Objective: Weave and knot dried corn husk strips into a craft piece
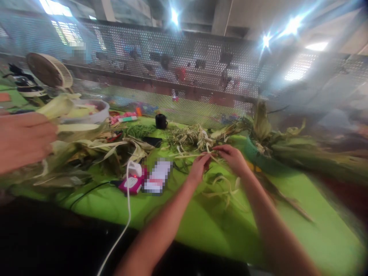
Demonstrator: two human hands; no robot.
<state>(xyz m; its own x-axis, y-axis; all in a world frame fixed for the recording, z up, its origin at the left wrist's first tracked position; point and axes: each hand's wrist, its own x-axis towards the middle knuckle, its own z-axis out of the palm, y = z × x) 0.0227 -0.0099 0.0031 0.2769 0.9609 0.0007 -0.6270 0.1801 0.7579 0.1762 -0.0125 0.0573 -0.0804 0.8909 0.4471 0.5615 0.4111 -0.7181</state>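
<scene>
Over the green tabletop (pixel 230 237), my left hand (pixel 201 165) is closed, its fingers pinching a thin pale corn husk strip (pixel 186 156) that sticks out to the left. Close beside it, my right hand (pixel 232 156) is also closed, thumb and fingertips pressed at the same pale strips. The fingertips are small and blurred, so the exact grip is hard to see. Just beyond lies a heap of dried, twisted husk (pixel 191 135). Loose husk strips (pixel 227 188) curl on the table below my hands.
Another person's hand (pixel 25 138) holds husk at left, above piled corn husks (pixel 109 153). A phone (pixel 158 176), a pink power strip (pixel 133 182) with a white cable (pixel 128 207), a black mug (pixel 161 121), a fan (pixel 48 71) and a green basket (pixel 255 153) stand around.
</scene>
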